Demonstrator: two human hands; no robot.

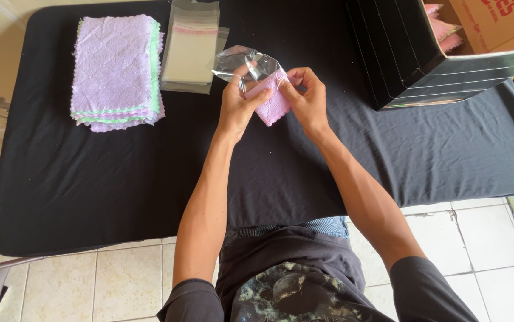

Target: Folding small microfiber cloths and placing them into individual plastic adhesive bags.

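Grip: left hand [237,102] and right hand [306,95] both pinch a folded pink cloth [273,106], partly inside a clear plastic bag [246,61]
Cloth position: held just above the black tablecloth [120,173], mid-table
Far left: stack of lilac and green cloths [117,70]
Beside it: pile of clear bags [191,50]
Right: black box [412,50]

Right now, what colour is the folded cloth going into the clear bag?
Pink; the folded cloth shows best in the head view.
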